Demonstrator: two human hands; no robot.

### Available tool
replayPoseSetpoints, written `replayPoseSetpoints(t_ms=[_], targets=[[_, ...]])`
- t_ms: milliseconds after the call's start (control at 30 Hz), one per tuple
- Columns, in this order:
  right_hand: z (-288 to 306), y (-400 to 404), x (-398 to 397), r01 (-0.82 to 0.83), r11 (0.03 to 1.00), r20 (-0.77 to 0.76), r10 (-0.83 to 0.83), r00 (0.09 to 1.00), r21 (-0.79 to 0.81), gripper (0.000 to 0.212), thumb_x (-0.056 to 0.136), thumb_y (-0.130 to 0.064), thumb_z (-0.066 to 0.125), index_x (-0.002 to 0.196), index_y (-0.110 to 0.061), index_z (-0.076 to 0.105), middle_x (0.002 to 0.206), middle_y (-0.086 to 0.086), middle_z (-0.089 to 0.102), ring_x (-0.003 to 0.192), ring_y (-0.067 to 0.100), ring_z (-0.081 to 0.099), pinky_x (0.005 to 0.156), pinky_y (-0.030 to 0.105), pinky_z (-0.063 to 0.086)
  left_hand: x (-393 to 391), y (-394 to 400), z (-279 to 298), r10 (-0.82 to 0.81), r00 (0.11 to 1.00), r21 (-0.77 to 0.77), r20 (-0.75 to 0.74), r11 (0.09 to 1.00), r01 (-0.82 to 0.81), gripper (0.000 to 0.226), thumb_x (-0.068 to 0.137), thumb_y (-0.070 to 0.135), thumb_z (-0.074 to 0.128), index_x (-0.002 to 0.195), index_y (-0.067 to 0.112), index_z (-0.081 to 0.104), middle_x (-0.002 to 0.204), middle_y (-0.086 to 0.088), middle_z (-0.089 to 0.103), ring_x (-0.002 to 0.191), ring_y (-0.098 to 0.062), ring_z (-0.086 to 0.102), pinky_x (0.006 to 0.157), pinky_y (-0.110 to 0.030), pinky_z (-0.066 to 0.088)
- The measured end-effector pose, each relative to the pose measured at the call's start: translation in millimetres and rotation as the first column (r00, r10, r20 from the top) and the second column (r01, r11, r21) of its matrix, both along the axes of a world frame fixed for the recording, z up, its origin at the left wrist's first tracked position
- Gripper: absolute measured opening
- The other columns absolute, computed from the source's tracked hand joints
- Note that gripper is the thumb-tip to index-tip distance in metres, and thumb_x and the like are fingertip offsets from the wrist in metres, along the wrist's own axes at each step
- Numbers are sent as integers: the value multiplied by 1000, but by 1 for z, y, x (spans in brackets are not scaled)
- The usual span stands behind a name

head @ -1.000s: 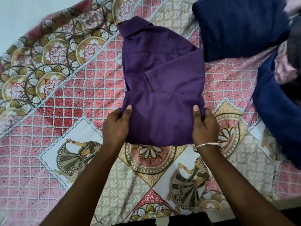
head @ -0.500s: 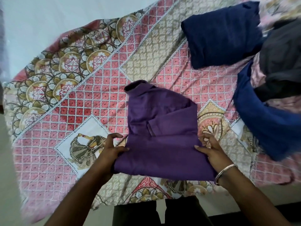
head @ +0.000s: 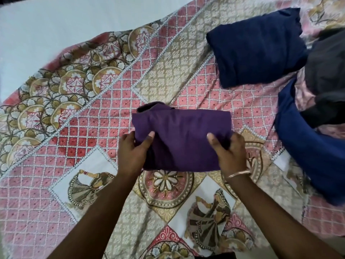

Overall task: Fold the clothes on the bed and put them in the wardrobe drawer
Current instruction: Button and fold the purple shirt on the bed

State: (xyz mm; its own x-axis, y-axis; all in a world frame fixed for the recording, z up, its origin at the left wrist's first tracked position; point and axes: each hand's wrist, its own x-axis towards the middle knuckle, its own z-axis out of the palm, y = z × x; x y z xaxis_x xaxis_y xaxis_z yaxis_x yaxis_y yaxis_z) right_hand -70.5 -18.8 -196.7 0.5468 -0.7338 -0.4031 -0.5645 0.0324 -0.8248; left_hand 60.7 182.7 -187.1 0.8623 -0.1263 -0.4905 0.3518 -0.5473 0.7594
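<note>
Mid-bed, near its front edge: purple shirt [head: 183, 139] folded compact, left hand [head: 130, 154] and right hand [head: 230, 153] pinching its two ends. Navy folded garment [head: 255, 45] sits toward far right corner; loose clothes pile [head: 317, 128] at right edge unfolded. Drawer not visible.

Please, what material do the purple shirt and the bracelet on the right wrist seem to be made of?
Purple shirt: looks like a woven cotton-type cloth, matte, with soft creases and no shine; the exact fibre cannot be told. Bracelet: seems to be metal, thin and rigid, with a bright glint along its edge.
</note>
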Motion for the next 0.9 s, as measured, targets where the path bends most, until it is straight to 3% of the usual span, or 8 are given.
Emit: replayPoseSetpoints(t_ms=[167,300,400,467,600,733,800,900], targets=[[-21,11,29,191,944,-183,-244,952,-268,58,88,-63,54,105,-8,57,115,14,52,100,34,55,81,37,45,-8,-29,-12,127,989,-27,77,992,-126,19,95,36,61,107,27,51,93,19,60,86,-8,58,70,-22,42],[-25,13,38,206,924,-89,-246,965,-324,36,97,-50,49,92,-15,48,86,1,59,81,32,60,67,40,47,2,-36,-19,180,981,-80,74,982,-174,38,94,43,62,124,24,51,105,20,62,96,-4,61,82,-24,46],[-20,13,35,183,910,26,-187,982,-371,29,102,-43,44,96,-15,51,73,-15,53,64,16,58,59,39,48,10,-34,-19,122,977,-73,176,991,-110,27,98,43,53,117,24,55,98,20,63,90,-2,61,77,-17,45],[-21,11,32,177,910,101,-150,984,-375,31,102,-46,40,95,-18,51,68,-15,52,56,3,51,53,35,45,13,-32,-19,87,968,-40,236,996,-80,36,99,48,44,97,15,58,77,12,58,70,-4,54,58,-16,38],[-33,7,32,112,893,57,-97,994,-437,42,101,-50,39,91,-12,53,65,1,54,57,18,53,50,36,38,20,-28,-19,58,967,11,249,998,-63,36,100,49,43,87,16,51,68,7,52,57,0,45,52,-22,32],[-38,3,44,57,880,-145,-141,979,-471,41,99,-44,48,125,-12,49,113,11,60,96,34,61,69,35,45,29,-29,-26,-25,954,157,299,987,-24,35,103,45,39,119,16,51,106,-2,61,92,-12,58,73,-27,37],[-29,7,47,-30,728,-155,-105,982,-684,44,98,-43,50,130,-12,49,129,15,52,112,33,54,84,42,43,33,-34,-22,-143,894,288,426,958,17,49,103,43,38,143,14,41,141,-11,44,124,-22,46,94,-29,37],[-20,17,53,-285,504,-254,130,958,-815,44,96,-47,48,131,-19,53,141,15,48,130,31,46,97,50,32,42,-46,-19,-524,721,582,454,787,206,57,102,51,34,151,21,33,156,-7,33,144,-27,29,114,-43,25]])
